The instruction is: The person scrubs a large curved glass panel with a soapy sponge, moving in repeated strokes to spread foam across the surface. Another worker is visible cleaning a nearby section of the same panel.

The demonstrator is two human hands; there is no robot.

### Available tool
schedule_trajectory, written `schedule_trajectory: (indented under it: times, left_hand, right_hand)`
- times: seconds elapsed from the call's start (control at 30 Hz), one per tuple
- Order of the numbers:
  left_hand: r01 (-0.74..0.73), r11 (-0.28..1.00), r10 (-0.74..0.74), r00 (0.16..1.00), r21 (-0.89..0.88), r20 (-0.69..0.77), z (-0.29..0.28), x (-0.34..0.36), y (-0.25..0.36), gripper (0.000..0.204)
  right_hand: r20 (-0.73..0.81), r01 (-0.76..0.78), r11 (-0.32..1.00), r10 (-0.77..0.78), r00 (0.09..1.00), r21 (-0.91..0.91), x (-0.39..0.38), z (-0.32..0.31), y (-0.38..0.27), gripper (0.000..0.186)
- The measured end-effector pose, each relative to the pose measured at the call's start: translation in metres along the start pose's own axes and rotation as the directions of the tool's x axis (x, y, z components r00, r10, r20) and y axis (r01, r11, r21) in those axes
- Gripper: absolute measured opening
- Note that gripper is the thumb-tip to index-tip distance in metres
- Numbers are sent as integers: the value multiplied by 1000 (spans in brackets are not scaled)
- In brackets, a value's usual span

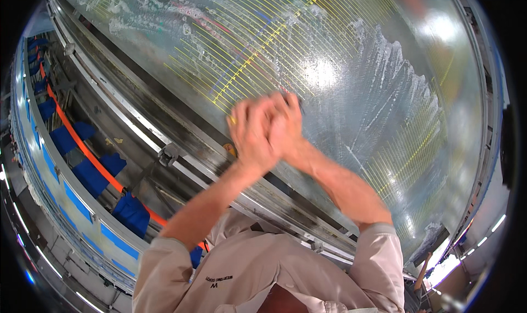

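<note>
My left hand [250, 132] and my right hand [286, 129] are pressed together, one against the other, low over a long, wet, shiny table surface [340, 115]. Their fingers are bent and closed. A small dark edge peeks out by the right fingertips; the hands hide whatever it belongs to. Yellow parallel lines [241, 77] cross the surface, with whitish foam [392, 55] and smeared wet streaks spread over it. Both forearms reach forward from short beige sleeves.
A metal rail [137, 123] runs along the table's near side, with a clamp-like fitting [168, 155] on it. Beyond it, at left, are an orange hose or strap [82, 143] and hanging blue cloths [90, 175]. A small orange piece [230, 148] sits near my left wrist.
</note>
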State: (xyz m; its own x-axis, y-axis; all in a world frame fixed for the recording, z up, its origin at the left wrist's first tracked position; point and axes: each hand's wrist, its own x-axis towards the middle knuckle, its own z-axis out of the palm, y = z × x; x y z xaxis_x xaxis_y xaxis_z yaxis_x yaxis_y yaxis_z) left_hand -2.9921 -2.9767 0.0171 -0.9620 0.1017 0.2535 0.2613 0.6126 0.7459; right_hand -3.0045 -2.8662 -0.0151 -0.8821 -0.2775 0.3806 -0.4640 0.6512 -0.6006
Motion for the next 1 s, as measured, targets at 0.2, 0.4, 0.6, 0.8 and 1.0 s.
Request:
schedule_trajectory:
  times: [0.2, 0.4, 0.6, 0.8, 1.0]
  left_hand:
    - [-60, 998, 59, 995, -16, -78, -15, 120, -63, 34]
    - [-7, 1000, 4, 994, -24, -112, -4, 74, -38, 33]
    - [-26, 999, 30, 995, -35, 98, 44, -106, 76, 40]
    - [74, 992, -39, 950, -101, 310, 50, -160, 125, 48]
    - [16, 1000, -17, 999, 9, 45, 17, -71, 39, 42]
  right_hand:
    - [-37, 45, 973, -55, 998, -228, 123, 46, 27, 18]
    - [39, 88, 949, -80, 996, -302, 82, 26, 16, 22]
    - [19, -31, 998, 32, 999, -49, -131, -72, -12, 26]
    - [144, -183, 884, 268, 953, -431, -215, -98, -38, 25]
    - [136, -104, 993, 96, 986, 51, -81, -39, -16, 21]
